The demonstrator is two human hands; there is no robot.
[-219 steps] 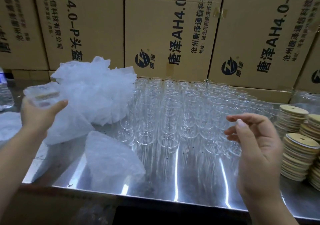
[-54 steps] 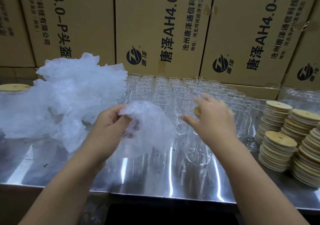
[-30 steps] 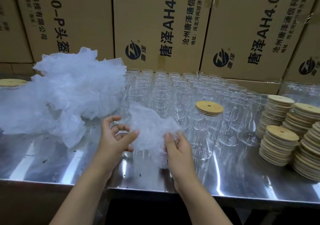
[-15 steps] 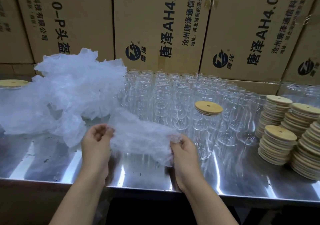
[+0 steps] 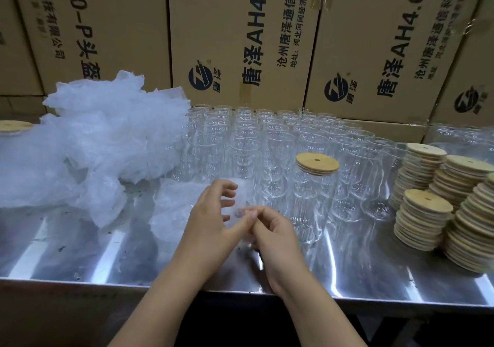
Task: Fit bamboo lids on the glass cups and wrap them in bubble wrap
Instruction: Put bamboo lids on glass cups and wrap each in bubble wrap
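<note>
Bubble wrap heap (image 5: 93,146) is sitting well left of the lidded cup (image 5: 307,207) and is spilling against the left flank of the open cups. One loose bubble wrap sheet (image 5: 173,210) is lying on the steel table (image 5: 80,253), left of the lidded cup.

Left hand (image 5: 211,221) is pinching the sheet's right edge under the thumb, with the other fingers loosely curled. Right hand (image 5: 278,239) is meeting it just left of the lidded cup, fingertips nipping the same thin edge. Both grips are narrow. My guess is that they are teasing the film open.

Risks:
- The film is looking thin and slick, so a hard tug could be pulling it out of the pinch or tearing it.
- The right hand is working close beside the lidded cup, where a sideways jerk could be knocking it into the open glass cups (image 5: 254,138) packed behind it, glass on glass.
- The bamboo lid (image 5: 317,163) is sitting on top, but I cannot tell how firmly.

Room:
- Bare steel is lying in front of the lidded cup, out to the table's front lip.
- Right of the cup, tall lid stacks (image 5: 427,199) are closing that side, so a sweep that way could be toppling them.
</note>
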